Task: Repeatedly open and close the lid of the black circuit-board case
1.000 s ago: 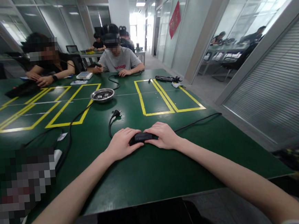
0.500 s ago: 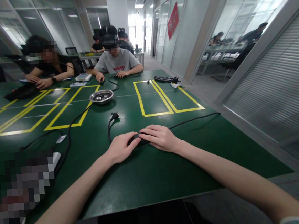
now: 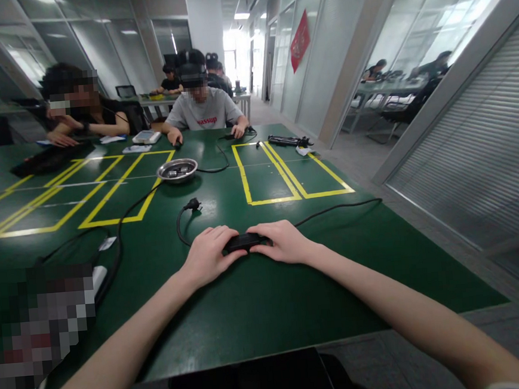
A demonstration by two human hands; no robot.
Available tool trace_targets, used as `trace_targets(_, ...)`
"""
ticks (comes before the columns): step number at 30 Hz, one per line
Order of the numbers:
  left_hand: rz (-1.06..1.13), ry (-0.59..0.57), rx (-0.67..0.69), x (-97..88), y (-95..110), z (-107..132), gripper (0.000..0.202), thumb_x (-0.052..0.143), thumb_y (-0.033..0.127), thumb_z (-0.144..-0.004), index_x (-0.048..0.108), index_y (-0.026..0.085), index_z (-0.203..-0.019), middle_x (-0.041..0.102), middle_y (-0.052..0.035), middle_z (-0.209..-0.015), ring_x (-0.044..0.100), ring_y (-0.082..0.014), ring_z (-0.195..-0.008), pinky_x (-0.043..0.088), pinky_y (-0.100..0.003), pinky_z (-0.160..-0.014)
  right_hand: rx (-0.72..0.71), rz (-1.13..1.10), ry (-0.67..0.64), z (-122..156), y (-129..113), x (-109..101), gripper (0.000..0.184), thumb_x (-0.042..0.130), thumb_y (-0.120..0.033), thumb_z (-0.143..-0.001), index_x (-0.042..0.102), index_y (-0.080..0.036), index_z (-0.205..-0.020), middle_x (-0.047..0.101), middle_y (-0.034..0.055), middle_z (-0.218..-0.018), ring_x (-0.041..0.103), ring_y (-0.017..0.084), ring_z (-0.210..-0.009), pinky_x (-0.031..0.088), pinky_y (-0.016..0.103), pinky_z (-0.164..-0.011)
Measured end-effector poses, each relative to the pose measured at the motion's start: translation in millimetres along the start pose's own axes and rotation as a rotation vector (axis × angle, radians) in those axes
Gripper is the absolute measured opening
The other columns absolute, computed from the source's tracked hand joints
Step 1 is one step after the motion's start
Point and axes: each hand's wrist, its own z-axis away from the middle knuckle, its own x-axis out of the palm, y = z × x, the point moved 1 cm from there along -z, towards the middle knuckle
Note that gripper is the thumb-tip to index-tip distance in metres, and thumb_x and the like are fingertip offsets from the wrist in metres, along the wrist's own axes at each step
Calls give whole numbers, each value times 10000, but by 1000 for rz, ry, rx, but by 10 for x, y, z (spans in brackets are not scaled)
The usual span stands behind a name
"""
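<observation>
Between my two hands lies a black power adapter (image 3: pixel 244 242), long and flat, low over the green table. My left hand (image 3: pixel 209 252) grips its left end, thumb on the near side and fingers across the far side. At the other end my right hand (image 3: pixel 283 241) holds it the same way; some of the fingers are hidden. A short black cord curls out past my left hand to a black plug (image 3: pixel 192 204) with its prongs facing right. On the right a thin black cable (image 3: pixel 339 207) runs from behind my right hand towards the table edge.
A metal bowl (image 3: pixel 177 171) with small metal parts stands farther back. Yellow tape outlines (image 3: pixel 272 202) mark the green table (image 3: pixel 269 313). A black folded tripod (image 3: pixel 289 140) lies at the far right. A blurred-out object (image 3: pixel 41 331) sits at left. Two people sit opposite.
My right hand has slid from lying over the adapter to gripping its right end, so the adapter shows. The plug has shifted slightly left. Opposite, a person's hand moved right with a cable.
</observation>
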Motion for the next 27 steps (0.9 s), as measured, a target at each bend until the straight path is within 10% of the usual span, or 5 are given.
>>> trace_targets(27,78,-74,-155,8,11,-10,276,552,421,-1015,694,194,-1082,738,-65,-966,681,-223,-862,541,-334,-781,-19,-68,38,25,88,42,416,645,-414,-991,663,-200,-1347,762,85,-1066,735,215,-920,559,310,-812)
